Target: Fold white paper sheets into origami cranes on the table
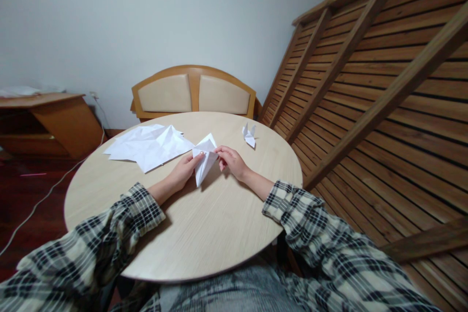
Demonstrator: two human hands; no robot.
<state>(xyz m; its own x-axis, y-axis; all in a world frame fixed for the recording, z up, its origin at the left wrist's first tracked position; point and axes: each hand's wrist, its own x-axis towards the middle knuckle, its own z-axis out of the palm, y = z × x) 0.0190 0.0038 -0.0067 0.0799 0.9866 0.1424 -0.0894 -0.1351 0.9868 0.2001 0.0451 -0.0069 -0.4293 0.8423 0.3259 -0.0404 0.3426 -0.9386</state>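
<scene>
A partly folded sheet of white paper (205, 162) is held up just over the round table, its narrow point facing down toward me. My left hand (185, 169) grips its left side, thumb lying across the front. On the opposite edge, my right hand (231, 161) pinches the paper between thumb and fingers. Several creased white sheets (149, 144) lie in an overlapping pile to the left of my hands. Farther back on the right stands a small folded paper figure (249, 135) with upright points, apart from both hands.
The pale round table (204, 234) is in front of me. Behind it stands a wooden headboard (195, 92) with cream panels. Slatted wooden boards (365, 107) lean along the right. At left are a wooden desk (73, 122) and a white cable (47, 200) on the floor.
</scene>
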